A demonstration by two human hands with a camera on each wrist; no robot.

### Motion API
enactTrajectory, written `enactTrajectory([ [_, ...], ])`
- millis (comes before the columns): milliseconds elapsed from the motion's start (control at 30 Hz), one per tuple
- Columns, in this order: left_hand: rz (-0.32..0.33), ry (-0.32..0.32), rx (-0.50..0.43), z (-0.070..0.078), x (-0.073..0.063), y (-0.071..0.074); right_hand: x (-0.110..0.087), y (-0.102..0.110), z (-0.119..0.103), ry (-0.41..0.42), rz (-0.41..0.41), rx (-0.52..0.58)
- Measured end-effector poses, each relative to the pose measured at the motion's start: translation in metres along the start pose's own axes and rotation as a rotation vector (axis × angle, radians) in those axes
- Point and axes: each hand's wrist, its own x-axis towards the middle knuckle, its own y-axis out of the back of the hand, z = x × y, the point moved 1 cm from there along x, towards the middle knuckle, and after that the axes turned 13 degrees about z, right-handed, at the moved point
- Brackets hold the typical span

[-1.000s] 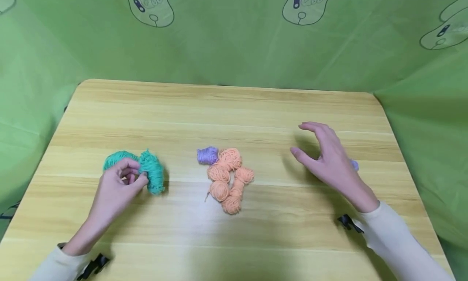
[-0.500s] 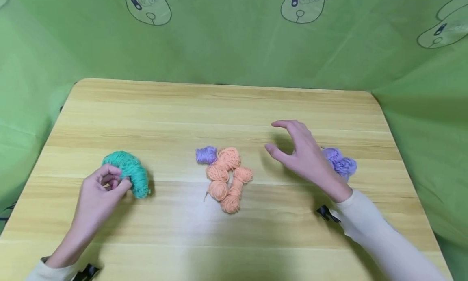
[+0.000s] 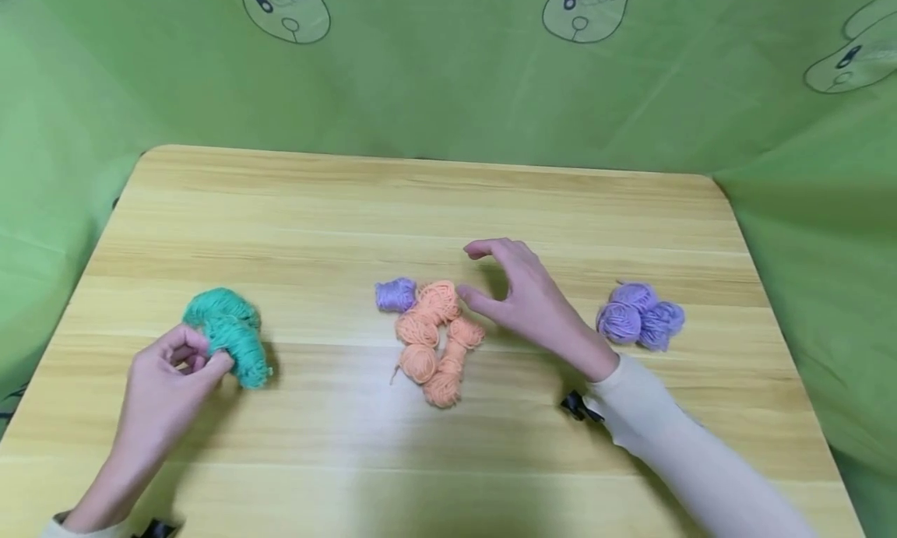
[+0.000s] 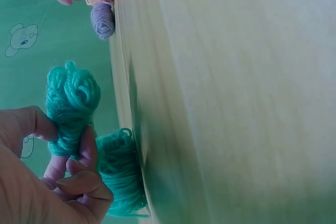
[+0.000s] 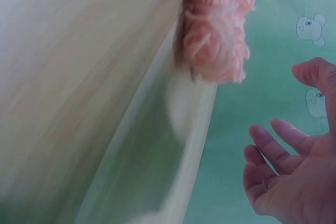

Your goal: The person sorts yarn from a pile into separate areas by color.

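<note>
My left hand (image 3: 157,390) pinches a small green yarn skein (image 3: 241,355) between thumb and fingers at the left of the table. In the left wrist view the held skein (image 4: 73,98) is raised off the table, with another green skein (image 4: 121,177) lying just past the fingers. My right hand (image 3: 525,297) hovers with nothing in it, thumb and fingers spread apart. Its fingertips come close to the upper right of a cluster of orange yarn balls (image 3: 420,330). A single purple yarn skein (image 3: 395,295) lies against that cluster's left side.
Three purple yarn balls (image 3: 638,316) sit grouped at the right, beyond the right forearm. Everything rests on a light wooden table (image 3: 336,437) with rounded far corners. Green cloth (image 3: 434,79) printed with cartoon animal heads hangs behind and at both sides.
My left hand has moved left and a little nearer with the green skein, bringing it by the other green one. My right hand has swept left to the orange yarn, uncovering the purple balls.
</note>
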Motion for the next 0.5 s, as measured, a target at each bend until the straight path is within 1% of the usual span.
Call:
enactTrajectory([
  [233, 0.007, 0.040, 0.019, -0.003, -0.005, 0.008, 0.009, -0.015, -0.013, 0.052, 0.000, 0.027],
  [500, 0.015, 0.076, 0.029, -0.008, -0.001, 0.012, 0.018, -0.034, -0.021, 0.082, -0.045, 0.043],
])
